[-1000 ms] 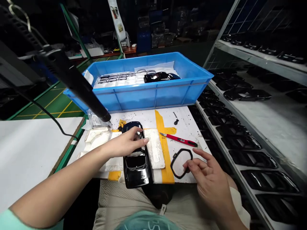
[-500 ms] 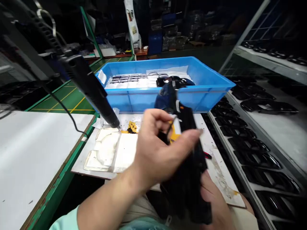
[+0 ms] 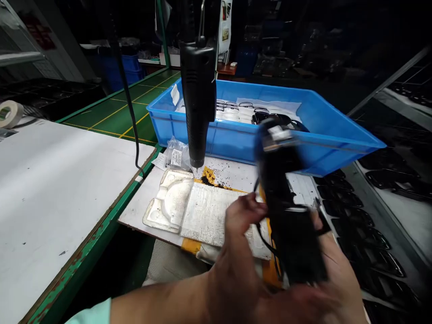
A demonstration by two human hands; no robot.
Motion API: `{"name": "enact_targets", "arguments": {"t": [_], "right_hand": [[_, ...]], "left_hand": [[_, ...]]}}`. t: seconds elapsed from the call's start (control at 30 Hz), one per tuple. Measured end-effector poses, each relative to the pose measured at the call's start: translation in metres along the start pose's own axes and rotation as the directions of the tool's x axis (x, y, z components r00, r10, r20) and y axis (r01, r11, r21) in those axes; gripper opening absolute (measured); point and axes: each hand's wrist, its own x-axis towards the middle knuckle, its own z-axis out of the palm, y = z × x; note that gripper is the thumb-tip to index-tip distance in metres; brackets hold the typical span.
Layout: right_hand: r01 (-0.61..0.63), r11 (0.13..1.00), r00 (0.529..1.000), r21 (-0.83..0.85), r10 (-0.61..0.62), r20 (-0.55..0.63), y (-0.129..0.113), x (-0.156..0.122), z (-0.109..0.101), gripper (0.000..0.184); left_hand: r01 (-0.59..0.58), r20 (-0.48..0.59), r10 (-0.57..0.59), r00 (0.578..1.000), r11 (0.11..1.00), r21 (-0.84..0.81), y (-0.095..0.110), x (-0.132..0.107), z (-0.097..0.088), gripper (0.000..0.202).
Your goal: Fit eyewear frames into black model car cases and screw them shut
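Observation:
A long black plastic part (image 3: 299,238), blurred by motion, is held tilted above the front of the work board. From its left side loops a thin black cable (image 3: 266,243). My left hand (image 3: 243,261) is at the part's left and lower end, curled fingertips against the cable and thumb low across the end. My right hand (image 3: 340,270) grips the part from the right, mostly hidden behind it. A black electric screwdriver (image 3: 199,103) hangs bit-down over the board. Below it lie a white foam fixture (image 3: 172,204) and small black screws (image 3: 209,180) scattered on yellow tape.
Behind the board stands a blue bin (image 3: 232,141) holding dark glossy parts. A green-framed table with a white top (image 3: 67,189) is at left, with a tape roll (image 3: 11,114). Black parts line a rack (image 3: 381,265) at right. A plastic bag (image 3: 177,155) lies near the bin.
The view has swung left, so the bin and screwdriver appear further right. The black part has turned and moved right in view. My left hand has shifted lower, its thumb away from the part's middle.

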Motion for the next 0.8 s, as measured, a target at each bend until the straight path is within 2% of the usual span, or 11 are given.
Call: {"name": "enact_targets", "arguments": {"t": [0.07,0.2,0.3,0.4,0.5,0.6,0.67,0.7,0.73,0.77,0.8], "right_hand": [[0.007,0.999,0.998,0.031,-0.005,-0.067,0.003,0.013,0.003,0.032],[0.042,0.999,0.997,0.023,-0.04,-0.061,0.016,0.036,0.017,0.049],[0.054,0.999,0.998,-0.005,-0.053,0.026,0.026,0.045,0.028,0.052],[0.072,0.997,0.992,-0.029,-0.068,0.107,0.034,0.048,0.036,0.048],[0.086,0.995,0.982,-0.046,-0.077,0.174,0.041,0.05,0.038,0.043],[0.098,0.994,0.974,-0.044,-0.087,0.207,0.047,0.051,0.036,0.04],[0.105,0.994,0.974,-0.034,-0.096,0.207,0.05,0.051,0.037,0.036],[0.107,0.994,0.974,-0.027,-0.099,0.206,0.052,0.05,0.038,0.034],[0.108,0.994,0.974,-0.018,-0.102,0.204,0.053,0.05,0.04,0.032],[0.108,0.994,0.973,-0.008,-0.104,0.204,0.053,0.049,0.042,0.031],[0.107,0.994,0.973,0.003,-0.105,0.208,0.054,0.048,0.045,0.03]], "left_hand": [[0.199,-0.005,-0.201,0.98,0.972,-0.123,-0.001,-0.02,-0.017,0.081],[0.503,0.023,-0.542,0.84,0.764,-0.404,-0.01,-0.042,-0.041,0.074],[0.558,0.004,-0.659,0.752,0.633,-0.537,-0.018,-0.043,-0.049,0.068],[0.572,0.003,-0.698,0.716,0.584,-0.576,-0.023,-0.044,-0.054,0.057],[0.64,0.03,-0.767,0.641,0.513,-0.572,-0.025,-0.056,-0.063,0.054],[0.764,0.238,-0.757,0.609,0.479,-0.432,-0.018,-0.066,-0.081,0.06],[0.789,0.451,-0.662,0.599,0.585,-0.19,-0.003,-0.06,-0.094,0.068],[0.731,0.515,-0.622,0.59,0.682,-0.016,0.007,-0.051,-0.1,0.067],[0.604,0.509,-0.603,0.615,0.774,0.188,0.016,-0.038,-0.106,0.064],[0.45,0.506,-0.583,0.635,0.812,0.371,0.024,-0.023,-0.11,0.069],[0.31,0.447,-0.562,0.696,0.797,0.519,0.029,-0.006,-0.113,0.071]]}}
